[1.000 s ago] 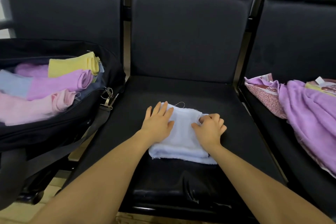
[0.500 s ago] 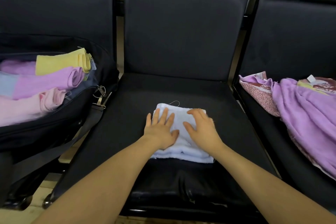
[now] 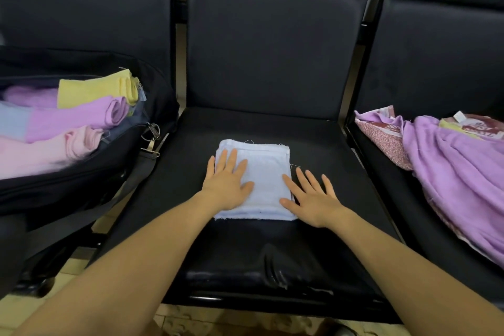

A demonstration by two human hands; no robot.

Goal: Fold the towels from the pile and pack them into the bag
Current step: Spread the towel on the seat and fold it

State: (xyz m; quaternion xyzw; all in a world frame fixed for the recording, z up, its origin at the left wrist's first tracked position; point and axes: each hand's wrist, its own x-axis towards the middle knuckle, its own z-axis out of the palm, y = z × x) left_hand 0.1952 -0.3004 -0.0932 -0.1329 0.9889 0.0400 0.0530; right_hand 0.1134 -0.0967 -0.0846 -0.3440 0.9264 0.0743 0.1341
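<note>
A light blue towel (image 3: 266, 174), folded into a square, lies flat on the middle black seat (image 3: 272, 254). My left hand (image 3: 227, 183) rests flat on the towel's left part with straight fingers. My right hand (image 3: 312, 198) lies flat with spread fingers at the towel's right edge, its thumb and forefinger on the cloth and the rest on the seat. On the left seat stands an open black bag (image 3: 81, 180) holding folded yellow, purple, pink and blue towels. The pile (image 3: 452, 169) of unfolded towels, mostly purple, lies on the right seat.
Padded black backrests (image 3: 270, 43) rise behind all three seats. The bag's strap (image 3: 114, 199) and metal clip (image 3: 152, 139) hang over the gap between left and middle seat. Tiled floor (image 3: 245, 322) shows below the seat's front edge.
My right hand went from pinching the towel to lying flat, then slid right to the towel's edge. The left hand stayed pressed on the left part. The towel now lies smoother and squarer.
</note>
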